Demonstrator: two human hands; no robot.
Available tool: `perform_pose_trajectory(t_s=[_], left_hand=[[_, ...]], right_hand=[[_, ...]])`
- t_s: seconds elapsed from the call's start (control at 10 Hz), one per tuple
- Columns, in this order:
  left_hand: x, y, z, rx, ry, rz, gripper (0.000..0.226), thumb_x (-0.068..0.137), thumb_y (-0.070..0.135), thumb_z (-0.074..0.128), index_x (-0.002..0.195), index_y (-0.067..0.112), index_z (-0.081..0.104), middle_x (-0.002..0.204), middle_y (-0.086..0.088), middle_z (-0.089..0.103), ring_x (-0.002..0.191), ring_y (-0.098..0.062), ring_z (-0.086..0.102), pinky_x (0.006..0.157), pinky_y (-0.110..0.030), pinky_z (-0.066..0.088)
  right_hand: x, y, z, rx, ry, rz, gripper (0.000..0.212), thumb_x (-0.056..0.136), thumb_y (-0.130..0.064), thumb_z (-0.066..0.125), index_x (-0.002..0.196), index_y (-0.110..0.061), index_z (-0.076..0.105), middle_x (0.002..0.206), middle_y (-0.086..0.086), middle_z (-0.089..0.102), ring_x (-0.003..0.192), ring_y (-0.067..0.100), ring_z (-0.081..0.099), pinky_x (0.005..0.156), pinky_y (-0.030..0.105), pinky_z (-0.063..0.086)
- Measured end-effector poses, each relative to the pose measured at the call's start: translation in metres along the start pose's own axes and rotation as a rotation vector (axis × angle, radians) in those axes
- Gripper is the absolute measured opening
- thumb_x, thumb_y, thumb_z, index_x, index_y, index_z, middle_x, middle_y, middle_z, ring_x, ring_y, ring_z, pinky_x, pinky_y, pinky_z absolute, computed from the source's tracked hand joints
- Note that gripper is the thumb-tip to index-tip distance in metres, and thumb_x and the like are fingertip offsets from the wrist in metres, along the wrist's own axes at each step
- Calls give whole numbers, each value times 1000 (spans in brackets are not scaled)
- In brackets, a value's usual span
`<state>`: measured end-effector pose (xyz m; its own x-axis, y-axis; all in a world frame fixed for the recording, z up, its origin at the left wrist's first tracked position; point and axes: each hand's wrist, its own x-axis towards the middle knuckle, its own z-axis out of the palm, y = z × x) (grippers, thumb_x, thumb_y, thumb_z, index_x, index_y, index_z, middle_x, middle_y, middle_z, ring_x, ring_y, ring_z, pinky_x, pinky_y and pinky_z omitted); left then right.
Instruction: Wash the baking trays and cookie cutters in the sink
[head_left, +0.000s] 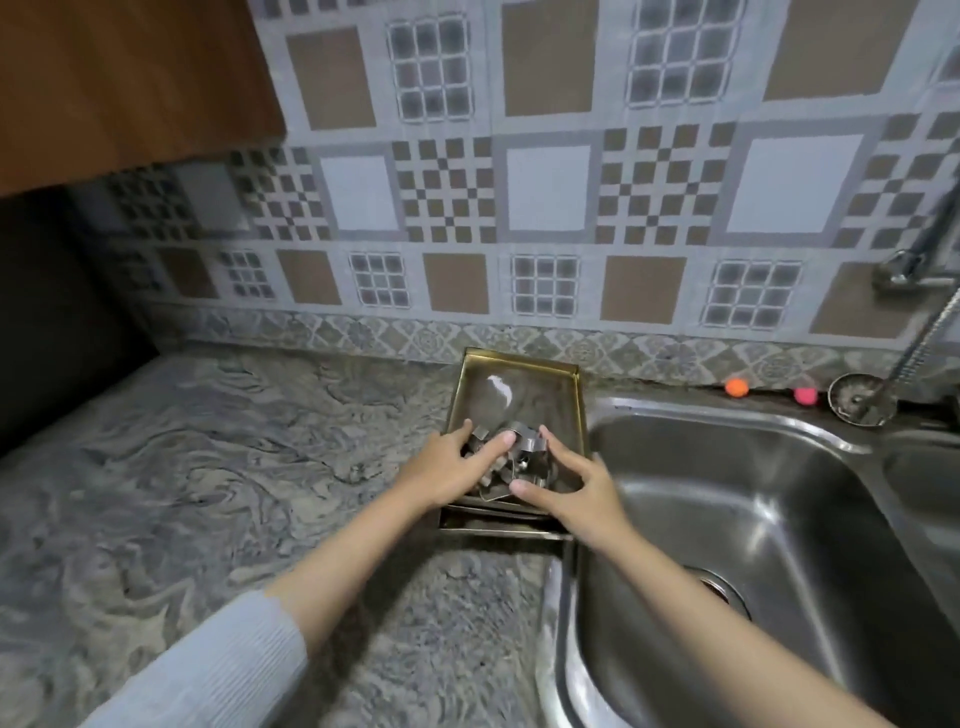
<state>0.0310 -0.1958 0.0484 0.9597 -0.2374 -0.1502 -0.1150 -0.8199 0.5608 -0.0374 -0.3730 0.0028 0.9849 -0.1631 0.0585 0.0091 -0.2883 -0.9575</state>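
Patterned grey-and-brown tiles back a marbled grey desk (208, 467), and just below the centre of the frame a stack of gold-rimmed baking trays (519, 384) sits on it, touching the left rim of the steel sink (753, 519). A cluster of small metal cookie cutters (524, 457) lies in the near half of the top tray. The left hand (447, 467) curls over the cluster from the left, its grip closed on several cutters; the right hand (571, 493) pinches the cluster from the right with thumb and fingers.

The cutters look light, thin and stiff, with narrow edges that could bite into skin, and loose enough to slide apart or drop if scooped carelessly; gathering them between both palms seems safest. The trays are rigid and shallow, probably light, best lifted by their raised long rims; two or more appear nested, so they may stick or shift.

Outward: the basin is bare, drain (717, 592) at lower right. A faucet (914, 265) and hose hang at the far right edge, near an orange ball (736, 387), a pink one (805, 396) and a round metal strainer (857, 402). Nothing blocks the short path to the basin.
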Motion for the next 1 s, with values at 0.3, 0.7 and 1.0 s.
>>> perform_pose_trajectory(t_s=[0.3,0.7,1.0], left_hand=[[80,-37,-25,-29,-126,71,116,58,98,20,148,25,30,153,-3,35,139,-25,34,109,-39,31],[129,-42,-12,-12,-206,79,114,58,98,16,151,33,6,156,-8,25,141,-29,29,111,-43,30],[96,-44,-36,-282,-42,141,100,72,89,19,150,33,-9,159,-1,-12,147,-32,-2,113,-63,13]], right_hand=[[65,-10,43,2,58,48,89,61,-44,84,140,-29,45,138,-10,46,127,-1,28,106,21,22],[98,9,55,-65,131,169,102,47,-69,77,138,-42,40,152,0,34,142,17,27,117,44,22],[54,-82,17,-65,572,-352,54,75,-29,76,125,-29,55,131,6,59,125,17,52,108,41,41]])
